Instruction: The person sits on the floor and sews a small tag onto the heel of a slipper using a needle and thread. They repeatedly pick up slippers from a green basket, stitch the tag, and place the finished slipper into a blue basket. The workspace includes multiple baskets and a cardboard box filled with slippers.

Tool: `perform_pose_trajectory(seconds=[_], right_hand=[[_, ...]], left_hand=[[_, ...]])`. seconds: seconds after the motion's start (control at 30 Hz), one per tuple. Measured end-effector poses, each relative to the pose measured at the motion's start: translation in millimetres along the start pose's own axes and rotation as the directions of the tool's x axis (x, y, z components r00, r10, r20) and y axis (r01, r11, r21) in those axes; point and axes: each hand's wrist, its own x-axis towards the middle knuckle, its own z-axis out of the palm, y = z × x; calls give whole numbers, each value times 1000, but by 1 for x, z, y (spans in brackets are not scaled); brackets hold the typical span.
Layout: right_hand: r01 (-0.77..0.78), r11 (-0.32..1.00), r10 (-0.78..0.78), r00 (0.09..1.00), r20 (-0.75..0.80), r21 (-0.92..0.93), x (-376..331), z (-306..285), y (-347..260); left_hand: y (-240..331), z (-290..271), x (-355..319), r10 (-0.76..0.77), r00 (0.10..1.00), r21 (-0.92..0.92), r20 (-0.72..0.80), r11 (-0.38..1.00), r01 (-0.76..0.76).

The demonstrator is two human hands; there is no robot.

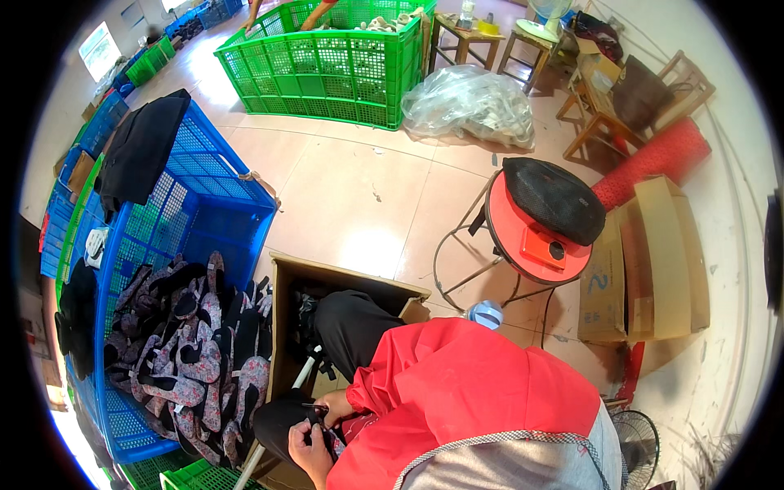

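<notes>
My right hand (pixel 334 405) is closed around a small dark tool (pixel 314 406), perhaps thread snips; its exact kind is too small to make out. Just below it, my left hand (pixel 309 454) has its fingers bent around a dark shoe with a floral pattern (pixel 337 445), most of which is hidden by the hands and red sleeve. Both hands are close together over my lap, beside my black-trousered knee. To the left, a blue plastic crate (pixel 233 181) holds a heap of floral fabric shoes (pixel 196 359) with dark linings.
An open cardboard box (pixel 282 327) with dark pieces stands by my legs. A round red stool (pixel 523 214) carries a black bag (pixel 554 198). Beyond are a green crate (pixel 314 77), where another person's arms reach in, a clear plastic sack (pixel 469 106) and a carton (pixel 604 286).
</notes>
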Motion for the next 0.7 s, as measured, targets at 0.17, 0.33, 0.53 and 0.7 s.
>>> perform_pose_trajectory(seconds=[0.17, 0.33, 0.53, 0.7], right_hand=[[8, 1000, -8, 1000, -3, 4, 4, -4, 7], [16, 999, -18, 997, -68, -37, 1, 1, 4], [57, 998, -56, 997, -51, 10, 0, 0, 10], [-68, 994, 58, 992, -114, -88, -11, 7, -4]], left_hand=[[-2, 0, 1, 13, 1000, 5, 2, 1000, -13], [-5, -2, 0, 13, 1000, -12, -7, 1000, -13], [5, -2, -2, 14, 1000, -19, -17, 1000, -14], [0, -5, -4, 22, 999, -46, -24, 999, -24]])
